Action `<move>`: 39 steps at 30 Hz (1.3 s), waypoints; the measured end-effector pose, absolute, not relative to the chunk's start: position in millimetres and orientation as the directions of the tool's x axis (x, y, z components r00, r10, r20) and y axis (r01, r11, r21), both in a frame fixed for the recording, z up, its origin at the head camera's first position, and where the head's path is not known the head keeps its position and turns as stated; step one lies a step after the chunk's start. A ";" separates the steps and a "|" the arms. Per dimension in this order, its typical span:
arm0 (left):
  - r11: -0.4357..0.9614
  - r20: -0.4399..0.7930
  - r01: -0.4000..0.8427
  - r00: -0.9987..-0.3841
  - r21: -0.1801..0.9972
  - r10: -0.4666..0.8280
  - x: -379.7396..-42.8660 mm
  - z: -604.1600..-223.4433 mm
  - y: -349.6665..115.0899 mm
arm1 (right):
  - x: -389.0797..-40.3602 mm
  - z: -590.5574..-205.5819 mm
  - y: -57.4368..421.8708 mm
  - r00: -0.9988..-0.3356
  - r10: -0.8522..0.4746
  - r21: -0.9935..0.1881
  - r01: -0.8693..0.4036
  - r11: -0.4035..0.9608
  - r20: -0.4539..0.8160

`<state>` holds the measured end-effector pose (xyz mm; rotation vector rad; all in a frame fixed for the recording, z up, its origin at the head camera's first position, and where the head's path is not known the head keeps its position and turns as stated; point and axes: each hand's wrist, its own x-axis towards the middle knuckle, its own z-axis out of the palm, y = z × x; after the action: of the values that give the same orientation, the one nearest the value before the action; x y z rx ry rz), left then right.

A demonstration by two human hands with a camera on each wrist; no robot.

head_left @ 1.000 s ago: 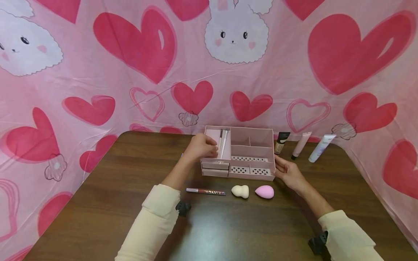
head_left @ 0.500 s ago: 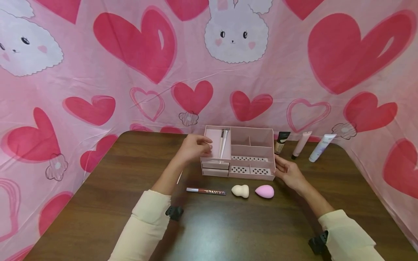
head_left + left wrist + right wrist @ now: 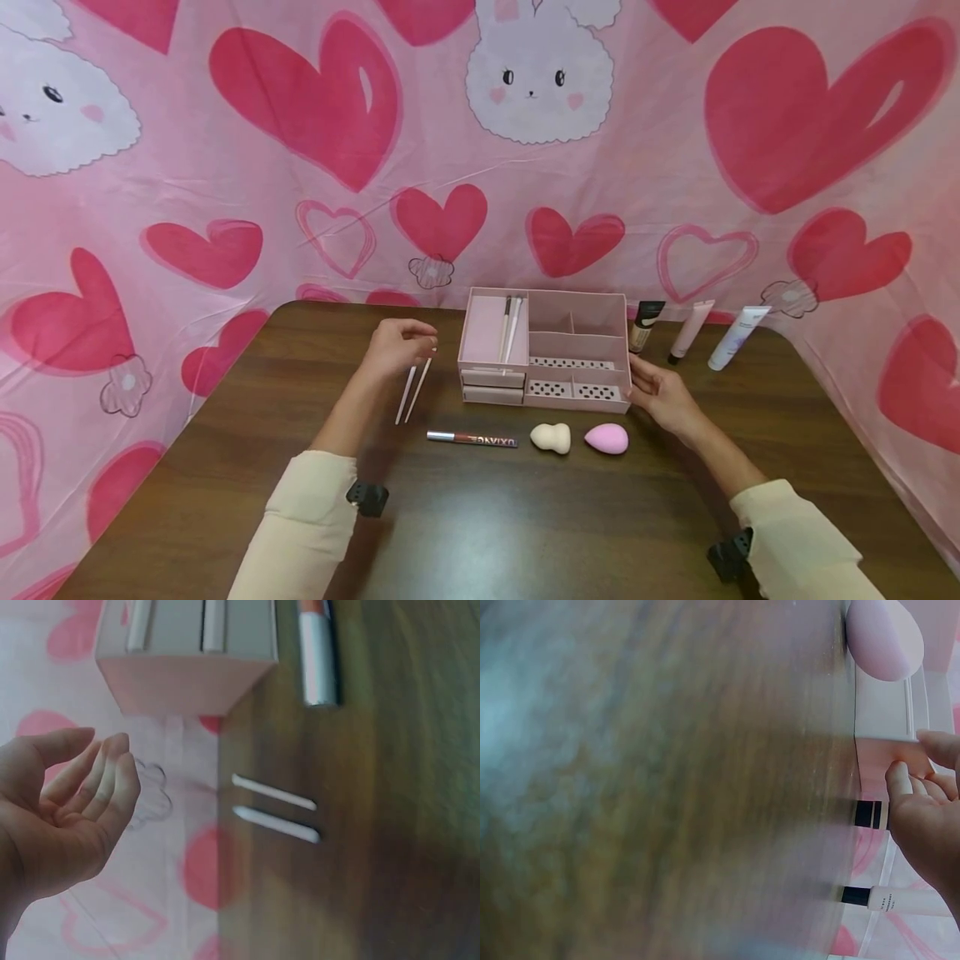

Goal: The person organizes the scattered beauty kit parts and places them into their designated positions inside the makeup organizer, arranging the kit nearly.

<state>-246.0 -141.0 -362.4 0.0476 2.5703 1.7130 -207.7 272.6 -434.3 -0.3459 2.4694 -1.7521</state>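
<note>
My left hand (image 3: 401,342) hovers left of a pink makeup organizer (image 3: 491,329), fingers loosely bent and nothing between them, as the left wrist view confirms. Beneath it two slim pale sticks (image 3: 406,395), shaped like brush handles, lie on the wooden table; the hand covers their far ends in the head view. Two makeup brushes (image 3: 512,329) lean in the organizer's left compartment. My right hand (image 3: 666,400) touches the organizer's right side wall (image 3: 885,757), with the thumb at its front edge and the fingers extended along the outside.
In front of the organizer lie a lip gloss tube (image 3: 472,438), a cream sponge (image 3: 551,438) and a pink sponge (image 3: 606,438). A black-capped foundation tube (image 3: 646,327), a pink tube (image 3: 691,332) and a white tube (image 3: 738,337) stand at the right. A heart-print cloth (image 3: 442,125) hangs behind the table.
My left hand has left the organizer's left compartment and moved left over the table, uncovering the two pale sticks. The right hand stays at the organizer's side.
</note>
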 end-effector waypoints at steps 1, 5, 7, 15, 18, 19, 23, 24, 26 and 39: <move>0.388 -0.033 -0.012 -0.998 0.922 0.047 -246.0 -365.1 -144.6 | -207.6 -434.4 272.7 -0.970 -0.238 -0.940 -0.130 0.314 0.054; 0.400 -0.051 -0.039 -0.998 0.916 0.021 -244.9 -377.2 -156.9 | -207.5 -434.5 272.8 -0.970 -0.238 -0.941 -0.127 0.315 0.051; 0.429 -0.055 -0.047 -0.998 0.902 0.006 -244.1 -383.5 -162.2 | -207.6 -434.5 272.6 -0.970 -0.239 -0.940 -0.128 0.316 0.052; 0.603 -0.067 -0.078 -0.997 0.794 -0.041 -239.2 -403.5 -179.6 | -208.4 -434.3 272.8 -0.969 -0.239 -0.936 -0.145 0.320 0.069; 0.676 -0.059 -0.070 -0.997 0.734 -0.039 -236.4 -407.1 -182.7 | -208.7 -434.3 272.9 -0.969 -0.238 -0.938 -0.142 0.317 0.067; 0.699 -0.054 -0.064 -0.998 0.712 -0.037 -235.2 -407.8 -183.4 | -208.7 -434.4 272.9 -0.969 -0.238 -0.939 -0.141 0.315 0.065; 0.768 -0.043 -0.050 -0.999 0.639 -0.030 -229.3 -408.0 -185.1 | -208.4 -434.8 273.0 -0.969 -0.241 -0.942 -0.136 0.308 0.061; 0.782 -0.046 -0.053 -0.998 0.621 -0.032 -227.9 -408.0 -185.7 | -208.4 -435.0 273.0 -0.968 -0.243 -0.942 -0.136 0.306 0.061; 0.797 -0.068 -0.067 -0.997 0.600 -0.033 -225.0 -407.2 -185.8 | -208.3 -435.3 273.3 -0.967 -0.246 -0.943 -0.137 0.303 0.062; 0.788 -0.192 -0.175 -0.979 0.590 -0.074 -220.2 -414.8 -186.1 | -208.5 -435.3 274.4 -0.968 -0.245 -0.942 -0.134 0.308 0.058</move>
<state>-220.2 -186.1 -414.8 -0.1973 2.8193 0.9535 -208.5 274.4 -435.3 -0.3582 2.4612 -1.7575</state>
